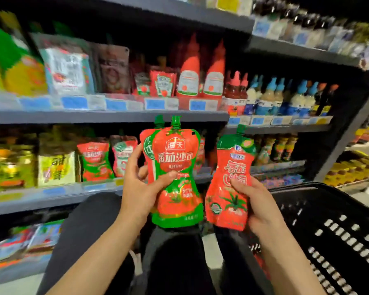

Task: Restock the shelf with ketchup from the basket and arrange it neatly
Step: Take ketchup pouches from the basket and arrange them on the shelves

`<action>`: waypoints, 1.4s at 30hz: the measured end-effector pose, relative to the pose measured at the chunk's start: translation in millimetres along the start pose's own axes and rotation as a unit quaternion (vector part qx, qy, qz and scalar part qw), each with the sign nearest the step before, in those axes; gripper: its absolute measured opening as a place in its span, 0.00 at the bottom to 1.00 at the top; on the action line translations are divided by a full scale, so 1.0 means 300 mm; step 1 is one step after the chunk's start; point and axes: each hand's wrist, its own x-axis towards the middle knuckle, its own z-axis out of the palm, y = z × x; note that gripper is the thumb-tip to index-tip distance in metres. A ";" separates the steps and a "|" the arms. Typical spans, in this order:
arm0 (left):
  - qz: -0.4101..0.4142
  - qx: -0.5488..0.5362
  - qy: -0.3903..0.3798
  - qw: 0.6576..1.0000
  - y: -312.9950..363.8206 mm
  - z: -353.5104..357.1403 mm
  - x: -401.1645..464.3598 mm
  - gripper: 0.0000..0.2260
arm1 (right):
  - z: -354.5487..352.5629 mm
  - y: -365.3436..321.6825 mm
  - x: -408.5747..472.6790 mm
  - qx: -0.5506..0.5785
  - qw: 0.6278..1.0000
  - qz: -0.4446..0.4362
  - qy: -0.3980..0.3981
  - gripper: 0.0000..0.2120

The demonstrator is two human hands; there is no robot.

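At frame centre, two stacked ketchup pouches [175, 167] are pinched by the left hand [136, 194], thumb in front; a third pouch [232, 184] is gripped by the right hand [258, 207], thumb on its face.

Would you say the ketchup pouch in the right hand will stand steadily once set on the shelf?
Probably not alone: the pouch looks soft and creased under the right hand. Its glossy film may slip, and its narrow capped top suggests leaning it against neighbours.

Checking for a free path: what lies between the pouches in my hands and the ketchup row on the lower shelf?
Nothing: in the head view, open air separates the held pouches from the shelf row.
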 end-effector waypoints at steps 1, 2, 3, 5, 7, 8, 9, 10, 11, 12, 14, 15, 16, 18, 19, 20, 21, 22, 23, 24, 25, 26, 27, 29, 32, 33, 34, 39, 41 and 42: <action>0.003 0.009 0.021 1.000 0.011 -0.039 -0.003 0.38 | 0.038 0.016 0.005 0.011 1.000 0.007 -0.010 0.18; 0.001 0.015 0.041 0.999 0.022 -0.079 -0.005 0.37 | 0.071 0.033 0.010 0.022 0.999 0.018 -0.021 0.17; -0.005 0.018 0.059 0.998 0.029 -0.121 -0.008 0.38 | 0.100 0.051 0.014 0.030 0.999 0.029 -0.034 0.15; -0.013 0.023 0.093 0.995 0.036 -0.205 -0.013 0.40 | 0.148 0.093 0.030 0.030 0.997 0.053 -0.051 0.15; -0.011 0.027 0.129 0.991 0.039 -0.288 -0.017 0.41 | 0.199 0.134 0.052 0.021 0.996 0.074 -0.055 0.18; -0.010 0.026 0.147 0.989 0.038 -0.325 -0.017 0.40 | 0.227 0.155 0.068 0.020 0.995 0.083 -0.051 0.20; -0.006 0.028 0.164 0.986 0.038 -0.361 -0.013 0.39 | 0.254 0.178 0.085 0.024 0.995 0.090 -0.045 0.20; -0.003 0.031 0.181 0.983 0.035 -0.394 -0.006 0.37 | 0.279 0.201 0.101 0.028 0.994 0.094 -0.037 0.20; -0.001 0.036 0.194 0.980 0.034 -0.422 0.005 0.36 | 0.303 0.226 0.118 0.030 0.995 0.094 -0.031 0.19; -0.001 0.044 0.205 0.978 0.034 -0.448 0.020 0.36 | 0.325 0.248 0.136 0.026 0.995 0.093 -0.025 0.17; -0.007 0.063 0.217 0.974 0.032 -0.491 0.050 0.35 | 0.366 0.283 0.165 0.017 0.996 0.087 -0.018 0.14; -0.011 0.074 0.217 0.973 0.031 -0.509 0.066 0.36 | 0.380 0.299 0.178 0.018 0.996 0.085 -0.011 0.14; -0.016 0.084 0.215 0.973 0.029 -0.524 0.081 0.37 | 0.387 0.313 0.192 0.022 0.996 0.083 -0.004 0.15; -0.029 0.097 0.211 0.972 0.021 -0.549 0.109 0.38 | 0.384 0.339 0.214 0.035 0.996 0.078 -0.006 0.18; -0.035 0.097 0.208 0.973 0.013 -0.558 0.121 0.37 | 0.377 0.353 0.220 0.043 0.996 0.078 -0.007 0.21; -0.041 0.094 0.206 0.973 0.007 -0.561 0.127 0.36 | 0.366 0.363 0.225 0.047 0.996 0.080 -0.003 0.24; -0.048 0.090 0.204 0.974 0.000 -0.560 0.131 0.35 | 0.353 0.375 0.231 0.048 0.995 0.082 0.009 0.27; -0.055 0.085 0.200 0.974 -0.008 -0.557 0.133 0.34 | 0.339 0.384 0.234 0.047 0.995 0.081 0.020 0.29; -0.062 0.081 0.195 0.975 -0.017 -0.553 0.134 0.34 | 0.328 0.392 0.236 0.045 0.995 0.080 0.030 0.30; -0.070 0.077 0.189 0.976 -0.024 -0.547 0.132 0.34 | 0.317 0.399 0.236 0.042 0.996 0.077 0.036 0.31; -0.077 0.075 0.182 0.977 -0.032 -0.541 0.131 0.35 | 0.310 0.404 0.232 0.037 0.996 0.074 0.043 0.31; -0.082 0.076 0.172 0.979 -0.037 -0.534 0.131 0.35 | 0.306 0.406 0.227 0.030 0.995 0.073 0.055 0.30; -0.083 0.080 0.159 0.980 -0.042 -0.529 0.132 0.36 | 0.300 0.407 0.221 0.025 0.995 0.072 0.067 0.29; -0.078 0.093 0.135 0.983 -0.046 -0.515 0.131 0.38 | 0.286 0.407 0.210 0.023 0.994 0.070 0.084 0.22; -0.066 0.109 0.110 0.986 -0.046 -0.501 0.128 0.41 | 0.260 0.385 0.200 0.018 0.993 0.055 0.106 0.16; -0.063 0.112 0.104 0.986 -0.048 -0.497 0.125 0.40 | 0.255 0.373 0.202 0.010 0.992 0.049 0.118 0.13; -0.060 0.113 0.099 0.987 -0.050 -0.493 0.123 0.40 | 0.250 0.358 0.205 0.006 0.990 0.043 0.133 0.11; -0.044 0.103 0.092 0.989 -0.077 -0.445 0.143 0.36 | 0.230 0.273 0.270 0.029 0.990 -0.001 0.141 0.15; -0.048 0.095 0.092 0.990 -0.098 -0.419 0.163 0.36 | 0.219 0.238 0.321 0.031 0.992 -0.007 0.123 0.17; -0.051 0.087 0.094 0.990 -0.110 -0.407 0.174 0.36 | 0.207 0.222 0.358 0.032 0.993 -0.013 0.111 0.18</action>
